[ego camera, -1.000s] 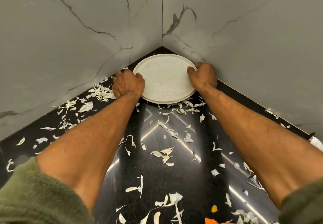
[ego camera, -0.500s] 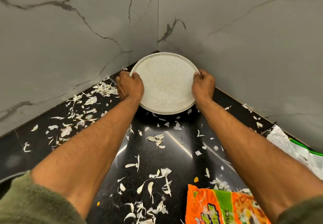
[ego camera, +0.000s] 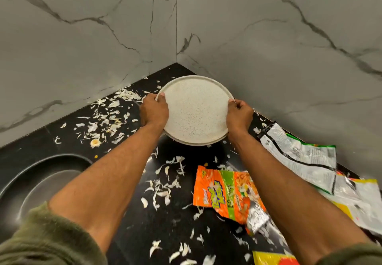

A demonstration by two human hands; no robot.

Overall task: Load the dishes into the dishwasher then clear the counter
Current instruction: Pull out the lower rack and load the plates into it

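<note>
Closest to you, the counter (ego camera: 134, 233) is a proper mess. There are scraps (ego camera: 163, 188) everywhere, an orange wrapper (ego camera: 225, 194) on your right side, a white wrapper (ego camera: 299, 159) just past it along the wall (ego camera: 289, 58), and the sink (ego camera: 41, 182) off to your left. None of that is cleared yet.

Further out, your left grip (ego camera: 154, 112) and right grip (ego camera: 239, 116) are each curled round opposite edges of the plate (ego camera: 196, 112), thumbs on top of the rim. The plate's near the back corner, and it's dark underneath, so I'd say it's just off the counter.

There's no dishwasher in sight, so this plate isn't loaded. I'd call it early days: plate goes in first, then wrappers and scraps.
</note>
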